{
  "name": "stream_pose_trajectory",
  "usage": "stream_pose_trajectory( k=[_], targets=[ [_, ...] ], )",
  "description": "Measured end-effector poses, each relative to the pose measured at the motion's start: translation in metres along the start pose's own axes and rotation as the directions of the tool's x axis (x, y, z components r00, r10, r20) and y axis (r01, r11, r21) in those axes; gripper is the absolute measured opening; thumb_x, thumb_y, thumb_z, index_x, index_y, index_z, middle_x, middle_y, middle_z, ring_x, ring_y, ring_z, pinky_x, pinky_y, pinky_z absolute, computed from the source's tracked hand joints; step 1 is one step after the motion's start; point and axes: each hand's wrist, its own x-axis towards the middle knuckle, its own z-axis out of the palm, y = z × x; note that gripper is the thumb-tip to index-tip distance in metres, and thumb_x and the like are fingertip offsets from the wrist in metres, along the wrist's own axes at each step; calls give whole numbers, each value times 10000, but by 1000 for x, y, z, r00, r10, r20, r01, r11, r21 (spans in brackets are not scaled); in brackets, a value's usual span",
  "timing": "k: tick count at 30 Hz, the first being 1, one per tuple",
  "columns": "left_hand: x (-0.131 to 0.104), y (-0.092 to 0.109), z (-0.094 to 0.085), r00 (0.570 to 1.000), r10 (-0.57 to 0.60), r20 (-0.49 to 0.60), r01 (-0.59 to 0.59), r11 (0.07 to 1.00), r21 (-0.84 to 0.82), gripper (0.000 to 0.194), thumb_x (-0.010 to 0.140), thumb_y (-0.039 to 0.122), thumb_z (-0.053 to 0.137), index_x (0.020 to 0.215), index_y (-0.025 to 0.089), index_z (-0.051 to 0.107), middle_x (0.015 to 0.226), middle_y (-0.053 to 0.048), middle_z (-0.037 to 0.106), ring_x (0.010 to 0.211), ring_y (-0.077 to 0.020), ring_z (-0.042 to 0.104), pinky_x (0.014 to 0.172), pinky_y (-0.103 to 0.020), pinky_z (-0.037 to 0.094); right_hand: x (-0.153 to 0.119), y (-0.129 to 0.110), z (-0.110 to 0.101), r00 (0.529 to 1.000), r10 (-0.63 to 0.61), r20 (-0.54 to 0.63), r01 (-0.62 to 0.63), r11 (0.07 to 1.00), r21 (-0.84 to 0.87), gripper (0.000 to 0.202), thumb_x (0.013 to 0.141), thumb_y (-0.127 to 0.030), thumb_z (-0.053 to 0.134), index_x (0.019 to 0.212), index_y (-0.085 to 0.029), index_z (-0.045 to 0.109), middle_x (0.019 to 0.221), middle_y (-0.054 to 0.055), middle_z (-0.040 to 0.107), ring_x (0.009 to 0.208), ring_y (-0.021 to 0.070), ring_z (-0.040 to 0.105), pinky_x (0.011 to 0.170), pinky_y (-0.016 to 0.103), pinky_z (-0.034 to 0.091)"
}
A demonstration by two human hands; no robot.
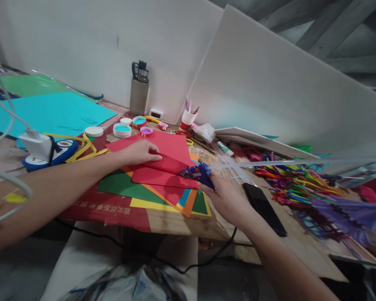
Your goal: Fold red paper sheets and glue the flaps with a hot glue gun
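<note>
My right hand (223, 196) is closed around a blue hot glue gun (203, 173), its nozzle end pointing left over red paper. A long clear glue stick (269, 163) sticks out of the gun's back toward the right. With thumb and fingers, my left hand (141, 151) pinches the edge of a red paper sheet (172, 146), lifting it into a fold. Beneath lie another red sheet (163, 177) and green (119, 186), orange and yellow paper. Whether glue is on the paper cannot be seen.
A black phone (265, 209) lies right of my right hand, near a heap of colourful pipe cleaners (307, 184). Behind the paper stand small paint-like tubs (122, 130), a bottle (139, 90) and a cup of pens (188, 119). A blue power strip (52, 156) sits left; a black cable (207, 262) hangs in front.
</note>
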Motion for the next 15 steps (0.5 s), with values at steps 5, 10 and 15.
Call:
stream_pose_trajectory(
  k=[5, 10, 15],
  targets=[
    [1, 0, -1, 1000, -14, 26, 14, 1000, 14, 383, 792, 486, 478, 775, 146, 654, 693, -15, 632, 640, -147, 539, 562, -245, 323, 0, -3, -2, 1000, -14, 6, 15, 1000, -27, 270, 913, -346, 439, 1080, -178, 567, 1078, 128, 646, 982, 246, 595, 766, 298, 406],
    [1, -1, -2, 999, -12, 31, 12, 1000, -11, 396, 793, 502, 472, 761, 148, 645, 681, -12, 606, 628, -140, 509, 562, -246, 317, 13, -24, 6, 995, -96, 25, 95, 995, 33, 264, 911, -326, 445, 1102, -188, 564, 1060, 109, 653, 959, 237, 597, 773, 297, 406],
    [-1, -8, -15, 993, 19, 114, -14, 999, -48, 408, 772, 542, 497, 716, 162, 635, 604, 4, 539, 543, -119, 441, 523, -252, 283, 30, -44, 14, 988, -151, 38, 148, 987, 66, 286, 901, -309, 469, 1150, -190, 546, 1067, 97, 659, 958, 235, 606, 745, 282, 406]
  ],
)
